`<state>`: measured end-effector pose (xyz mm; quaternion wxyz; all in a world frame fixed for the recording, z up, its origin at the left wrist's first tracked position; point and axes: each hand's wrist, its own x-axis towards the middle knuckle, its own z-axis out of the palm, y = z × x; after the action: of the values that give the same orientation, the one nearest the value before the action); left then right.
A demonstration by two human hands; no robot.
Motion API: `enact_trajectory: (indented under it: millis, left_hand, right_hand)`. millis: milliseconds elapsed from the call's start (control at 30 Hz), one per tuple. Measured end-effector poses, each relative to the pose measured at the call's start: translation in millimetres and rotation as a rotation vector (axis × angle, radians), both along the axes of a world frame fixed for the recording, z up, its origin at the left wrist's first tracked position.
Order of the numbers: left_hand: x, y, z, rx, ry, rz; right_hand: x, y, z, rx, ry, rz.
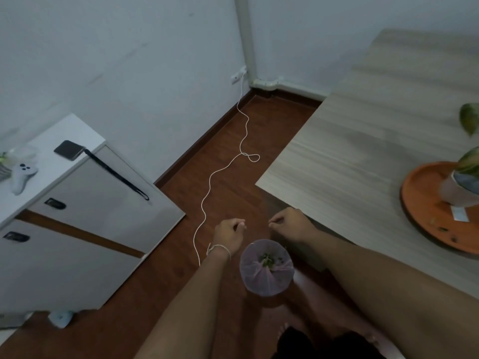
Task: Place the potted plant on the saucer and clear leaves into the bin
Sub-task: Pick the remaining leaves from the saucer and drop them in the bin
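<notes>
Potted plant (464, 177) stands on the round orange saucer (425, 211) at the right edge of the wooden table (363, 130), partly cut off by the frame. Below, on the dark floor, the small bin (267, 268) has a thin pinkish liner with some green leaves (268, 259) inside. Left hand (229, 235) and right hand (290, 224) hover above it, fingers loosely curled, nothing visible in them; blur hides details.

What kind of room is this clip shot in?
Likely a room in a home, perhaps a bedroom or living corner: a white cabinet with a game controller on top, a wood-grain table, and a charging cable trailing over the wooden floor from a wall socket.
</notes>
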<state>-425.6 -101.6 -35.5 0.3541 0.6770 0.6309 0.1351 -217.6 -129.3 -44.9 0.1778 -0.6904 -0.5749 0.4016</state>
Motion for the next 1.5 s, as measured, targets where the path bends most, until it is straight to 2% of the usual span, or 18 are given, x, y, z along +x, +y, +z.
enact_trajectory:
  millis: [133,300,467,667,767,933,1067,1167,1300,1500]
  left_hand:
    - [23.3,4.4,2.3,0.004,0.017,-0.053]
    - [90.3,8.2,19.6,0.059,0.039,-0.180]
    - [192.6,0.2,27.4,0.007,-0.031,-0.352]
    - [328.5,-38.9,31.4,-0.040,0.038,-0.670]
    - [385.9,-63.9,31.1,-0.025,0.081,-0.796]
    - [448.9,-89.9,22.3,0.009,0.244,-0.937]
    - [472.1,-93.9,8.4,0.176,0.435,-1.069]
    - [478.0,-94.4,9.3,0.184,0.569,-1.182]
    - [478.5,-88.5,2.6,0.129,0.605,-1.179]
    - [485.7,-90.3,-5.2,0.050,0.607,-1.148]
  right_hand:
    - [31.2,-12.6,7.6,0.006,-0.007,-0.043]
    - [99.2,-34.3,25.8,0.055,-0.005,-0.177]
    - [203.2,-89.3,41.2,0.070,-0.071,-0.342]
    - [334.0,-190.5,28.4,-0.052,-0.212,-0.692]
    - [363.4,-228.8,13.9,-0.127,-0.279,-0.748]
    - [379.0,-240.1,-7.8,-0.135,-0.390,-0.616]
    - [381.2,-220.5,-9.7,-0.065,-0.482,-0.288]
    - [384.6,-206.6,-11.0,-0.039,-0.503,-0.122]
    - [385.4,-192.8,-12.7,-0.054,-0.603,0.081]
    - [387.6,-179.1,-16.9,-0.070,-0.610,0.172]
